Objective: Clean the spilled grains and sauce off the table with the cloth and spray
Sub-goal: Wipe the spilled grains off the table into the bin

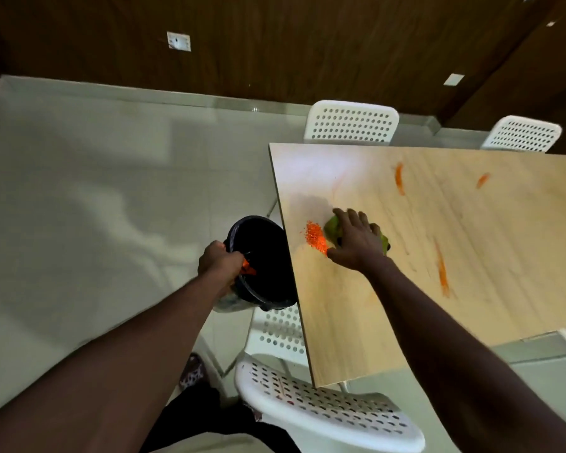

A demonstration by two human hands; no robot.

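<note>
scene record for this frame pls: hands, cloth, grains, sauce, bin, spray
left hand: grips the rim of the black bin, held beside the table edge
right hand: pressed on the green cloth, fingers spread
grains: orange pile on the table, touching the cloth on its bin side, close to the edge
sauce streaks: several orange smears on the table, right of the cloth
spray: not in view
chairs: white, perforated, around the table

A black bin (265, 253) sits right at the left hand (221, 261). Beyond the right hand (356, 240) stands a white perforated chair (352, 122), with a second chair (521, 134) off to its right. A third chair (327, 410) sits nearer than both hands.
</note>
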